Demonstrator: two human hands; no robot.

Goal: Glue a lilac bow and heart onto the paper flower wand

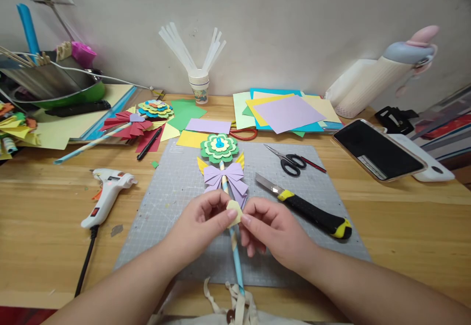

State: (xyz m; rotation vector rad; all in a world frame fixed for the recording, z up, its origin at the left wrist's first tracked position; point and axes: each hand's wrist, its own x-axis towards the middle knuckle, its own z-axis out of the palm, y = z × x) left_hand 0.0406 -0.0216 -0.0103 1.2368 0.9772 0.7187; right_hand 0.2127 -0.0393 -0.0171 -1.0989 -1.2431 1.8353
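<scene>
A small pale yellow paper piece [234,213] is pinched between both hands. My left hand [209,217] grips its left side with thumb and fingers, and my right hand [270,227] pinches its right edge. Beneath them, on the grey cutting mat [176,178], lies a paper wand with a striped blue and cream stick [236,256]. Its top carries a layered green and yellow flower [220,148] with a blue centre. Below the flower sit a purple paper bow [224,174] and yellow pointed pieces [201,165].
Black scissors [289,161] and a black and yellow utility knife [312,214] lie right on the mat. A white glue gun [108,195] is at left. Behind are coloured papers [290,113], a cup of white sticks [200,87], and a phone [379,149] at right.
</scene>
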